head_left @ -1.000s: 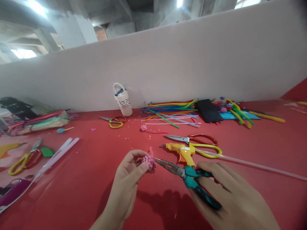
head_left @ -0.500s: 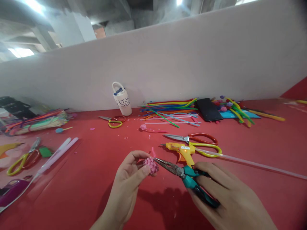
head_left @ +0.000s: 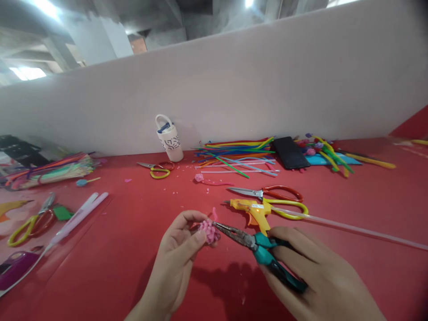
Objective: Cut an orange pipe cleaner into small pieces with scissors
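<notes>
My left hand (head_left: pixel 177 254) pinches a small pink pipe-cleaner flower (head_left: pixel 209 230) just above the red table (head_left: pixel 110 249). My right hand (head_left: pixel 321 281) grips the teal handles of needle-nose pliers (head_left: pixel 257 247). The pliers' dark tips touch the flower's right side. Just behind the pliers lies a yellow glue gun (head_left: pixel 256 210) with a clear glue stick (head_left: pixel 351 229) trailing to the right.
Red and yellow scissors (head_left: pixel 274 198) lie behind the glue gun. Coloured pipe cleaners (head_left: pixel 237 156), a black phone (head_left: pixel 290 153) and a white cup (head_left: pixel 170 140) sit by the grey partition. More scissors (head_left: pixel 30 220) and white sticks (head_left: pixel 82 211) lie left.
The flower and pliers' tips have shifted slightly; my hands stay in nearly the same place, still pinching and gripping.
</notes>
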Motion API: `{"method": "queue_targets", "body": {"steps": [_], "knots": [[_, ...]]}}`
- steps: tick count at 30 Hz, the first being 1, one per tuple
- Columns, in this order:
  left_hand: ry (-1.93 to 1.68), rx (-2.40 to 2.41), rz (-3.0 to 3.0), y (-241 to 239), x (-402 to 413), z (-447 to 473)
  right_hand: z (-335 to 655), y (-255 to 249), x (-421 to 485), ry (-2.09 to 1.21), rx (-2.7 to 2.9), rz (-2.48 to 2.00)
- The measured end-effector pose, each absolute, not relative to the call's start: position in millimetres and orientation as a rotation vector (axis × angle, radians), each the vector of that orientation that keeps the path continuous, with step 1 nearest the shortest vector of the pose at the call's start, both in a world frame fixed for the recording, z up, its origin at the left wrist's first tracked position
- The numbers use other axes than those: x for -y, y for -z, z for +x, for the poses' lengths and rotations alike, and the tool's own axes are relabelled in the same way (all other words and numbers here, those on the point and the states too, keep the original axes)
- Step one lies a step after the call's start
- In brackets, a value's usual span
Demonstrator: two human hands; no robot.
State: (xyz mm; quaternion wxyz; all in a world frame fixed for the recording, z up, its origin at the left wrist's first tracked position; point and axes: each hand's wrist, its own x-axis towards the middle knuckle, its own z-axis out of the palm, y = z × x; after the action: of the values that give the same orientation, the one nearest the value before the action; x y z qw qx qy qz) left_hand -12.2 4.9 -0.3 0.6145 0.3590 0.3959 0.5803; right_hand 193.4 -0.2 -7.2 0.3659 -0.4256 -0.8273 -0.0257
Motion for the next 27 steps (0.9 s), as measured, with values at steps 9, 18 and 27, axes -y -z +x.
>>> {"method": "queue_targets", "body": {"steps": [9,18,27], "knots": [[-1.331,-0.894,0.813,0,-5,-13,191,12,0,0.18,2.152,-1.056],[-1.337,-0.883,0.779,-1,-3,-12,201,18,6,0.593,2.311,-1.039],[-1.37,-0.876,0.757,0,-6,-14,200,14,5,0.556,2.186,-1.08]]}}
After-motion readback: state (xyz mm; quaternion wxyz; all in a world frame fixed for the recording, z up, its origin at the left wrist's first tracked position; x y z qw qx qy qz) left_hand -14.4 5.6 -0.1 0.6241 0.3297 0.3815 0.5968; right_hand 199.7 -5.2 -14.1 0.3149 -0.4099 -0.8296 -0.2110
